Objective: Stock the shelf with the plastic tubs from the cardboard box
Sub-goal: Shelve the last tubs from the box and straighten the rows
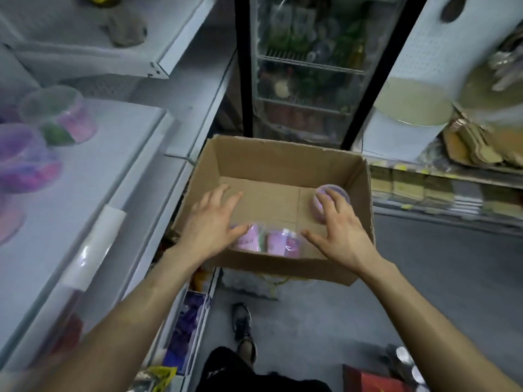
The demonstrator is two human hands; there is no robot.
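Observation:
An open cardboard box (pixel 271 162) sits in front of me in the aisle. A pink and purple plastic tub (pixel 321 205) lies in its right corner, and clear tubs with pink contents (pixel 268 240) lie along its near wall. My left hand (pixel 210 222) reaches into the box with fingers spread, its thumb touching the near tubs. My right hand (pixel 339 227) is spread over the box, fingertips on the corner tub. On the white shelf (pixel 93 179) to my left stand several tubs (pixel 56 114) holding pink, purple and green contents.
A glass-door fridge (pixel 305 66) stands behind the box. Shelving at the right carries round boards (pixel 410 103) and packaged goods. My shoe (pixel 243 326) is on the grey floor below the box. A red item (pixel 373 380) and cans lie at the lower right.

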